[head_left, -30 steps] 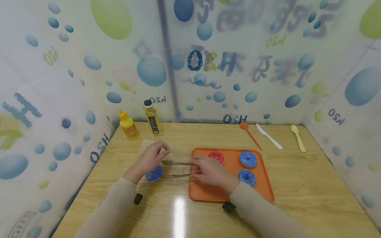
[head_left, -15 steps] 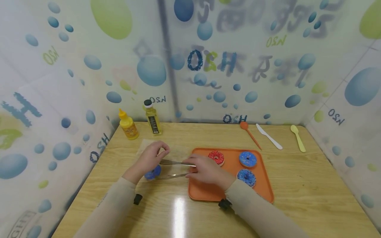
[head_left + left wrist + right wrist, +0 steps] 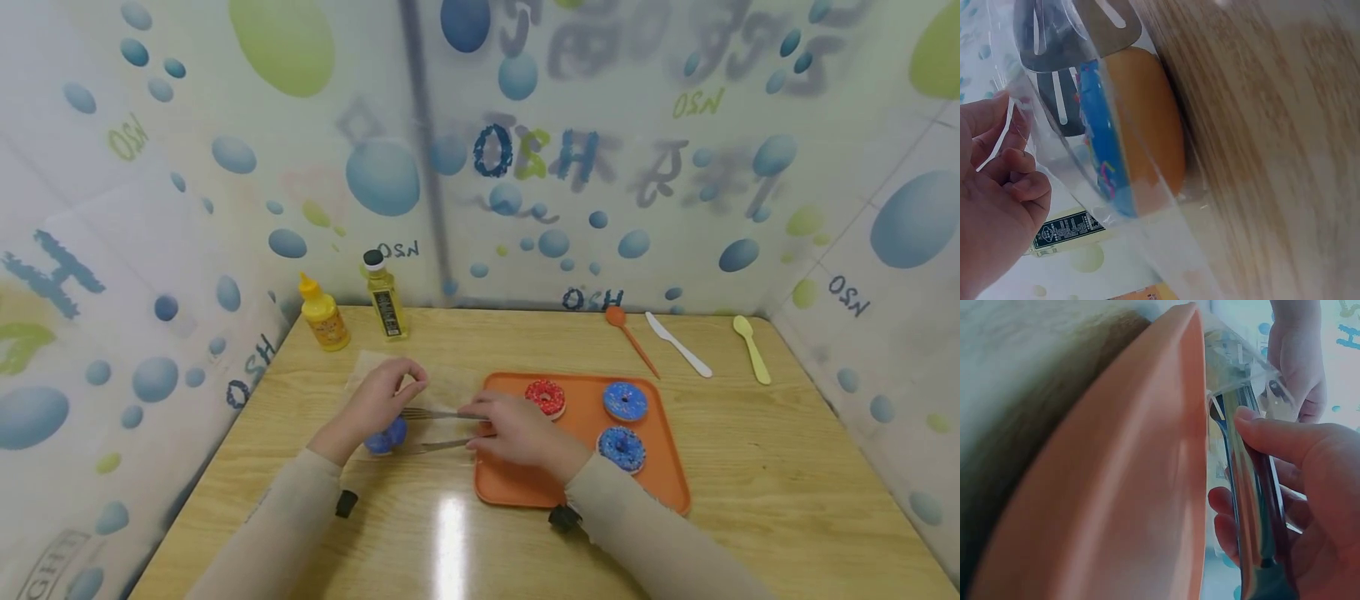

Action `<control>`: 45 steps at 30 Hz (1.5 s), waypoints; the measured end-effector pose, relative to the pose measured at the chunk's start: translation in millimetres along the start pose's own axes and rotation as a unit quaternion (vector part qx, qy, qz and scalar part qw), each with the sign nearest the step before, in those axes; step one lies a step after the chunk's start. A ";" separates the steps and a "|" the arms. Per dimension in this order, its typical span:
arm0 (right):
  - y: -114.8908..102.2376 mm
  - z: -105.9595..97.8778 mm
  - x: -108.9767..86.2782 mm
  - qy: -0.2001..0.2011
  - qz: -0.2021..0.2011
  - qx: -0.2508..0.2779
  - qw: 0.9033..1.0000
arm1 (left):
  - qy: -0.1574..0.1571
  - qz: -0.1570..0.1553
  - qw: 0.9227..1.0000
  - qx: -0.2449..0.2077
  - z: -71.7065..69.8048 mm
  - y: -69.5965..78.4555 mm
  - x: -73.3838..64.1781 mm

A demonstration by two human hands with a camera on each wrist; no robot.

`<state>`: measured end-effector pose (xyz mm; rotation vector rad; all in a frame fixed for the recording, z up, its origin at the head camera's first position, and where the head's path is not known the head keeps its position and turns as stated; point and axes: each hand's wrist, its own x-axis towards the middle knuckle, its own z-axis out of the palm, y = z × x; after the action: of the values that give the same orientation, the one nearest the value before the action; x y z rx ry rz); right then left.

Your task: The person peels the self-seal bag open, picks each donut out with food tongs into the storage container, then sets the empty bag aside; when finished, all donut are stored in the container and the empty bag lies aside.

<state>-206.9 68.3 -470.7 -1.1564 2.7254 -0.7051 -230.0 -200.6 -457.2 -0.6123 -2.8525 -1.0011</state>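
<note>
My left hand (image 3: 377, 397) pinches the edge of a clear plastic bag (image 3: 1169, 250), holding it up. Inside the bag a doughnut (image 3: 1150, 128) with blue icing and sprinkles stands on its side in the left wrist view. My right hand (image 3: 519, 429) grips metal tongs (image 3: 1250, 500), thumb on one arm and fingers on the other. Their slotted ends (image 3: 1054, 44) reach into the bag at the doughnut; I cannot tell how firmly they touch it. In the head view my left wrist partly covers the doughnut.
An orange tray (image 3: 517, 487) under my right hand bears a red doughnut (image 3: 545, 398) and two blue doughnuts (image 3: 625, 402). Behind stand a yellow squeeze bottle (image 3: 326, 321) and an oil bottle (image 3: 387, 304). An orange spoon (image 3: 633, 340), white knife (image 3: 678, 346) and yellow spoon (image 3: 752, 348) lie back right.
My right hand has shifted slightly left with the tongs, their ends coming closer to the doughnut in the bag. My left hand has stayed in place.
</note>
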 end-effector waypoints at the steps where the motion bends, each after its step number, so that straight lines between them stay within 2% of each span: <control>1: 0.8 0.6 -0.8 0.002 0.000 0.000 1.000 | 0.000 0.001 1.000 0.000 -0.1 -0.2 -0.2; 8: 5.4 -0.3 -11.7 0.029 0.010 0.021 0.999 | -0.004 -0.002 1.000 -0.005 -0.9 -3.6 -2.0; 13: 12.0 -3.7 -26.9 0.046 0.023 0.010 0.999 | -0.006 -0.005 1.000 -0.006 -1.3 -7.7 -3.0; 18: 16.7 -9.4 -44.3 0.044 0.040 0.015 0.998 | -0.009 -0.012 1.000 -0.006 -3.3 -10.7 -3.6; 24: 18.5 -20.2 -64.7 0.047 0.061 0.030 0.997 | -0.002 -0.007 1.000 0.001 -5.9 -11.5 -4.3; 33: 25.2 -33.7 -99.6 0.084 0.077 -0.008 0.993 | -0.005 -0.036 0.999 -0.005 -8.9 -17.7 -11.2; 45: 40.7 -42.7 -145.7 0.121 0.052 -0.010 0.991 | -0.010 -0.054 0.999 0.001 -14.1 -24.5 -17.2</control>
<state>-141.8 211.2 -463.9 -0.9810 2.9709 -0.8582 -224.6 -232.6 -463.6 -0.4758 -2.9301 -1.0130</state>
